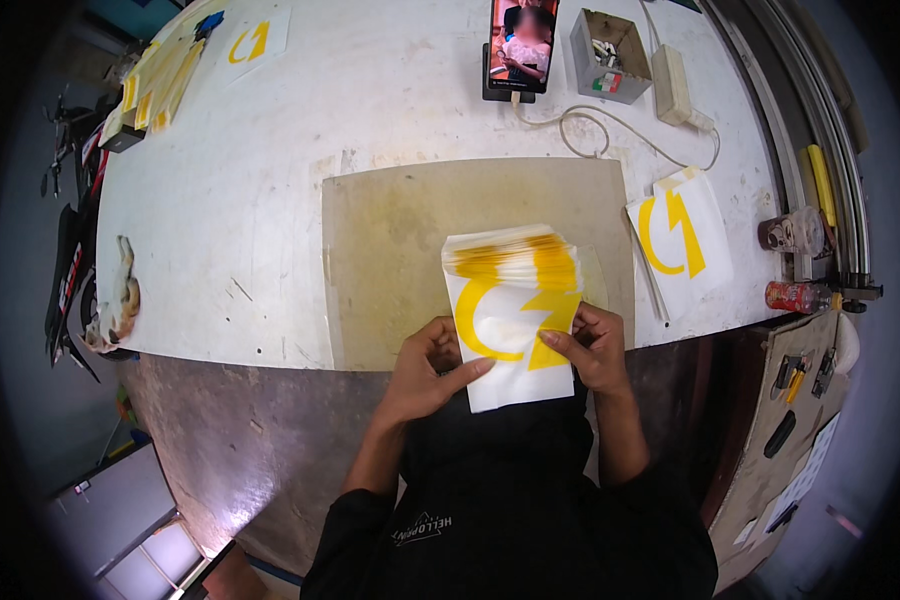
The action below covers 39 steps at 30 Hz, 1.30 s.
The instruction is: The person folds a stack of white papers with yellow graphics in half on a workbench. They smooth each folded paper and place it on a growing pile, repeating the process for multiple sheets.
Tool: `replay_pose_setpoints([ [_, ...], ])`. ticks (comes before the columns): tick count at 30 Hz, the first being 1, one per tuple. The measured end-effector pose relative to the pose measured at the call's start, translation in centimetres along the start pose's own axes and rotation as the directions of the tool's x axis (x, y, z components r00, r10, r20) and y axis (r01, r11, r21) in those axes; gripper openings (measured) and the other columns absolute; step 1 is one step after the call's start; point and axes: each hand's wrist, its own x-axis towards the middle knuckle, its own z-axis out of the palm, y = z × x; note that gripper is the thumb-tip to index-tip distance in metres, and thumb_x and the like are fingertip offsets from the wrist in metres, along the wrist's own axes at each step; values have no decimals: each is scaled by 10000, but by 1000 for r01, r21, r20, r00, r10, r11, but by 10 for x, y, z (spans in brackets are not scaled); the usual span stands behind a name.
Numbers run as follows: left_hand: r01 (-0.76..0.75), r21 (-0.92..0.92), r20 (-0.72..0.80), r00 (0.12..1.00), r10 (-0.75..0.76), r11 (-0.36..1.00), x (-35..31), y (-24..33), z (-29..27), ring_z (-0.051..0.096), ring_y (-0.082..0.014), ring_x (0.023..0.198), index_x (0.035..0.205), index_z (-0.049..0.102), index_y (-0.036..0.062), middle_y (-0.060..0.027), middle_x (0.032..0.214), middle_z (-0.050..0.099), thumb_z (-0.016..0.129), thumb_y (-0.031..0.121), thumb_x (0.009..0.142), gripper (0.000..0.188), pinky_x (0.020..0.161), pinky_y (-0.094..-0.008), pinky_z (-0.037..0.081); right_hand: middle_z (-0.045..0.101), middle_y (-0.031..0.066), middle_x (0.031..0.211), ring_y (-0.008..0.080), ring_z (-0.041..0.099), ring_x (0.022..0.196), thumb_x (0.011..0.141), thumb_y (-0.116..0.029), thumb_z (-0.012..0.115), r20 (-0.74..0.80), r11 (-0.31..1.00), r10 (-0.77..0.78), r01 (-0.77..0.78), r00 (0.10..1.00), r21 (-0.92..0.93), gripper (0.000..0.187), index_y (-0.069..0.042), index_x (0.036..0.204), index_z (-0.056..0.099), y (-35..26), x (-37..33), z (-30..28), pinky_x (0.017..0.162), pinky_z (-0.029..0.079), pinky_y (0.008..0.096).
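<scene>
A thick stack of white printed papers [515, 320] is held at the table's near edge, each with a bold yellow shape. Its far ends are fanned into many thin layers; whether these are single sheets or flat bags I cannot tell. My left hand [435, 370] grips the lower left edge, thumb on top and fingers curled at the side and beneath. On the right edge, my right hand [592, 348] pinches the stack the same way, thumb across the yellow print. Beneath the far part of the stack lies a brownish flat board [390, 250].
To the right sits another stack of the same papers [682, 240]. Farther back are a phone on a stand [520, 50], a grey open box [610, 60] and a power strip [672, 85] with a cable. A cat [122, 300] lies at the left edge. A bottle [798, 297] stands far right.
</scene>
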Motion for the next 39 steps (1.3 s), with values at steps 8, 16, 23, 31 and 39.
replay_pose_setpoints([
  [8, -40, -119, -27, 999, 37, 992, 3, -9, 1, 633, -93, 916, 1167, 567, 12, -53, 1069, 680, 829, 50, 880, 390, 788, -249, 501, 757, 132, 1038, 103, 691, 897, 929, -20, 759, 1, 997, 12, -12, 1000, 70, 234, 95, 1121, 687, 1, 1, 3, 765, 548, 243],
  [16, -52, -5, -6, 999, 52, 999, 0, -5, 12, 657, -170, 1124, 1285, 484, 3, -105, 1197, 664, 846, 19, 841, 574, 976, -337, 537, 759, 132, 1029, 107, 696, 897, 928, -24, 764, -12, 998, 38, -38, 999, 41, 239, 93, 1122, 688, 3, 4, 2, 780, 557, 254],
  [23, -85, -22, -30, 996, 84, 996, -3, -12, 11, 678, -200, 1119, 1332, 426, 2, -141, 1276, 646, 843, 2, 837, 647, 960, -350, 557, 760, 140, 1036, 113, 705, 900, 931, -25, 762, -1, 998, 13, -13, 1000, 67, 245, 92, 1133, 689, 7, 3, 7, 778, 562, 250],
  [31, -78, 109, 23, 997, 76, 991, -3, 1, 8, 668, -230, 1185, 1416, 318, 19, -187, 1301, 637, 847, -23, 818, 800, 998, -390, 546, 758, 139, 1032, 111, 704, 880, 935, -30, 758, -10, 997, 31, -30, 999, 78, 239, 92, 1130, 690, 4, 5, 8, 783, 564, 250],
  [39, -81, -106, -63, 995, 74, 991, 8, -2, 0, 677, -209, 1156, 1373, 470, -28, -162, 1277, 671, 841, -25, 820, 665, 1015, -359, 538, 759, 114, 1006, 99, 690, 883, 934, -47, 767, 56, 1000, 6, -7, 998, 22, 238, 82, 1121, 695, 1, 6, 8, 773, 551, 248],
])
